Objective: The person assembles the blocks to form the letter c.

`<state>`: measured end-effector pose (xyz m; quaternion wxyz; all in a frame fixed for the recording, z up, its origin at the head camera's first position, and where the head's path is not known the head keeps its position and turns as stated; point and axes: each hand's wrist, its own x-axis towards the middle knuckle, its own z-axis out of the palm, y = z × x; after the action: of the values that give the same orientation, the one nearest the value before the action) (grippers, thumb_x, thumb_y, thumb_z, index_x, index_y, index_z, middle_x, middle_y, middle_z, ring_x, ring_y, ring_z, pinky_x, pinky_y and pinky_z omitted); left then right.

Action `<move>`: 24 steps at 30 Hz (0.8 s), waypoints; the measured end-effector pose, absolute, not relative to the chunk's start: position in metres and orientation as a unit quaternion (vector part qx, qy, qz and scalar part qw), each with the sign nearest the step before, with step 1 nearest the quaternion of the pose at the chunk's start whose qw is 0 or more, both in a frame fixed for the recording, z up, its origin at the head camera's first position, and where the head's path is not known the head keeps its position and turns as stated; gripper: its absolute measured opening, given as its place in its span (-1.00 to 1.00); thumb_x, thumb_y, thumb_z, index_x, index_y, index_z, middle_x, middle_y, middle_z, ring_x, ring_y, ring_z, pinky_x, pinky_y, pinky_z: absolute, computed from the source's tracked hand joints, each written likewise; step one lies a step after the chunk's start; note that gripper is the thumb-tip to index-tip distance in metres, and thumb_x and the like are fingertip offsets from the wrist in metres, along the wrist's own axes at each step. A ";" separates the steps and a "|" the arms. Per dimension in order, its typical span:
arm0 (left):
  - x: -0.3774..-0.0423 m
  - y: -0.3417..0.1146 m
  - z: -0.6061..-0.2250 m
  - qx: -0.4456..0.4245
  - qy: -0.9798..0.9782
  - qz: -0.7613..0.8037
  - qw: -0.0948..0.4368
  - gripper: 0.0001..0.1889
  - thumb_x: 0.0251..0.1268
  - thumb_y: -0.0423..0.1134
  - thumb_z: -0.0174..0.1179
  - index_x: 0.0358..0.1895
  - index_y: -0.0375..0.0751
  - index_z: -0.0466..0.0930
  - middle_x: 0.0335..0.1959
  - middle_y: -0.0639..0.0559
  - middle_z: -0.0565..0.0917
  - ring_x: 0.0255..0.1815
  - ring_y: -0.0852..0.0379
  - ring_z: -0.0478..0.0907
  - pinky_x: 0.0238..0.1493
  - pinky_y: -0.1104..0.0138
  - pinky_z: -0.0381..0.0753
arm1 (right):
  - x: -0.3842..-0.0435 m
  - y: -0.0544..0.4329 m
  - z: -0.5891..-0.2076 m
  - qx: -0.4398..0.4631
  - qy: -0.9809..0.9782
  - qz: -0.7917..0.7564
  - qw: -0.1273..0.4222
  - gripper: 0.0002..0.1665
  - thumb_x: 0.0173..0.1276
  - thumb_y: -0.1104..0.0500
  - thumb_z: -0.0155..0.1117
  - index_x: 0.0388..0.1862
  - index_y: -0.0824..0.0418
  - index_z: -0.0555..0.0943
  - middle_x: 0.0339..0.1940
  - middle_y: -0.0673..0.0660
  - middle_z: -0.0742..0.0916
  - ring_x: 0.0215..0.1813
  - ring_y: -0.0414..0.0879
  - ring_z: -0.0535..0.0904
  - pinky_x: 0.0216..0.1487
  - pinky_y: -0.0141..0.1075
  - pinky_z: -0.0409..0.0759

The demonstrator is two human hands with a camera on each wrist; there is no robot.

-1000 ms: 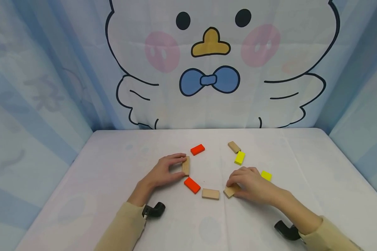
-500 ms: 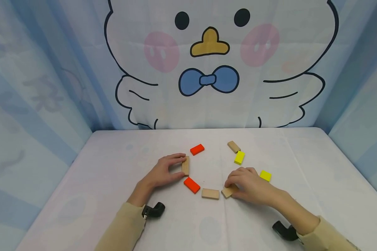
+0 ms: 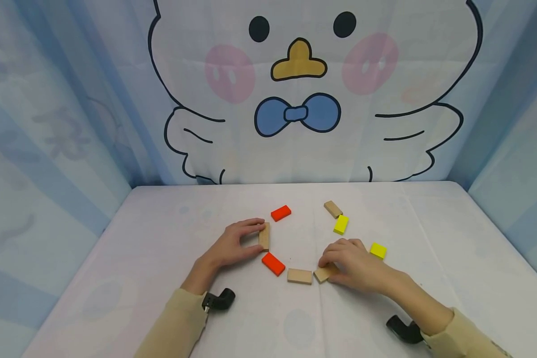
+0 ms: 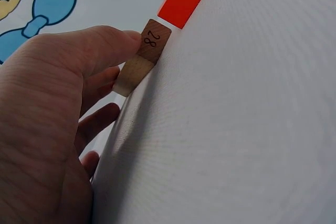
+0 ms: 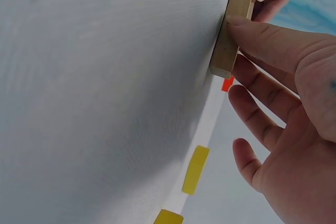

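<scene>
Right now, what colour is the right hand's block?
The block is tan, clearest in the right wrist view.

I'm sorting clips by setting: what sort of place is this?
Probably a makeshift booth, perhaps for filming: a cartoon backdrop hangs behind a white table, with blue-and-white drapes on both sides.

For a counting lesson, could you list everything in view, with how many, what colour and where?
Wooden blocks: 4, plain wood; one at left, two at near middle, one at far right
Red blocks: 2, red; one far, one near, left of centre
Yellow blocks: 2, yellow; right of centre
Tabletop: 1, white; under the blocks
Backdrop: 1, white and blue, cartoon figure; beyond the tabletop
Wrist devices: 2, black; one by each cuff
Sleeves: 2, beige; near edge
Left hand: 1, bare; holding the left wooden block
Right hand: 1, bare; holding a near wooden block
</scene>
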<state>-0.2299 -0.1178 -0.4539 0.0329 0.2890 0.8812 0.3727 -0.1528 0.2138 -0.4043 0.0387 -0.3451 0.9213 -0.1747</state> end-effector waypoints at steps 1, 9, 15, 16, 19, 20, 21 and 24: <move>-0.230 -0.118 -0.454 0.289 0.881 0.373 0.033 -0.44 0.29 -0.16 0.34 0.37 -0.17 0.54 0.43 0.00 0.44 0.48 -0.10 0.26 0.43 -0.11 0.23 | -0.153 0.214 -0.404 -0.345 0.921 -0.175 0.038 -0.70 0.18 0.21 0.56 -0.13 -0.03 0.73 -0.13 -0.22 0.67 0.02 -0.12 0.52 0.12 0.17 0.35; -0.230 -0.117 -0.454 0.286 0.884 0.368 0.031 -0.44 0.29 -0.15 0.35 0.36 -0.16 0.55 0.43 0.00 0.45 0.48 -0.10 0.27 0.43 -0.12 0.22 | -0.152 0.214 -0.405 -0.345 0.921 -0.175 0.032 -0.70 0.17 0.21 0.56 -0.13 -0.03 0.72 -0.14 -0.22 0.66 0.02 -0.12 0.51 0.12 0.16 0.34; -0.230 -0.117 -0.454 0.289 0.887 0.359 0.025 -0.44 0.28 -0.16 0.35 0.35 -0.18 0.56 0.42 -0.01 0.46 0.47 -0.10 0.29 0.43 -0.11 0.22 | -0.152 0.214 -0.406 -0.342 0.923 -0.176 0.033 -0.70 0.17 0.20 0.57 -0.13 -0.02 0.72 -0.15 -0.23 0.66 0.02 -0.12 0.51 0.13 0.15 0.34; -0.230 -0.117 -0.454 0.290 0.887 0.359 0.024 -0.44 0.28 -0.16 0.35 0.35 -0.19 0.56 0.42 -0.01 0.46 0.47 -0.10 0.29 0.43 -0.10 0.22 | -0.152 0.214 -0.406 -0.341 0.923 -0.176 0.033 -0.70 0.17 0.20 0.57 -0.13 -0.02 0.72 -0.15 -0.22 0.66 0.02 -0.12 0.51 0.13 0.15 0.34; -0.230 -0.117 -0.454 0.292 0.885 0.362 0.024 -0.45 0.29 -0.16 0.35 0.35 -0.19 0.56 0.42 -0.02 0.46 0.46 -0.11 0.30 0.42 -0.11 0.24 | -0.152 0.215 -0.405 -0.339 0.924 -0.176 0.035 -0.70 0.17 0.21 0.57 -0.13 -0.02 0.73 -0.15 -0.22 0.67 0.03 -0.11 0.52 0.13 0.16 0.34; -0.229 -0.117 -0.453 0.292 0.885 0.363 0.024 -0.45 0.29 -0.16 0.35 0.35 -0.19 0.56 0.42 -0.02 0.46 0.46 -0.11 0.30 0.42 -0.11 0.24 | -0.152 0.215 -0.405 -0.339 0.924 -0.176 0.035 -0.70 0.17 0.21 0.57 -0.13 -0.02 0.73 -0.15 -0.22 0.67 0.03 -0.11 0.52 0.13 0.16 0.34; -0.229 -0.117 -0.453 0.291 0.885 0.363 0.025 -0.45 0.29 -0.16 0.35 0.35 -0.19 0.56 0.42 -0.02 0.46 0.46 -0.11 0.30 0.42 -0.11 0.24 | -0.152 0.215 -0.405 -0.338 0.924 -0.175 0.035 -0.70 0.17 0.21 0.57 -0.13 -0.02 0.73 -0.14 -0.22 0.67 0.03 -0.11 0.52 0.13 0.16 0.34; -0.229 -0.116 -0.452 0.288 0.886 0.364 0.029 -0.45 0.29 -0.16 0.34 0.35 -0.17 0.56 0.43 -0.02 0.46 0.47 -0.11 0.29 0.42 -0.12 0.24 | -0.152 0.215 -0.405 -0.338 0.924 -0.174 0.035 -0.70 0.17 0.21 0.57 -0.13 -0.02 0.73 -0.14 -0.22 0.67 0.04 -0.10 0.52 0.12 0.16 0.34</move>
<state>-0.2289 -0.1164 -0.4523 0.0291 0.2877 0.8855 0.3636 -0.1521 0.2151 -0.4052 0.0351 -0.3380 0.9242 -0.1741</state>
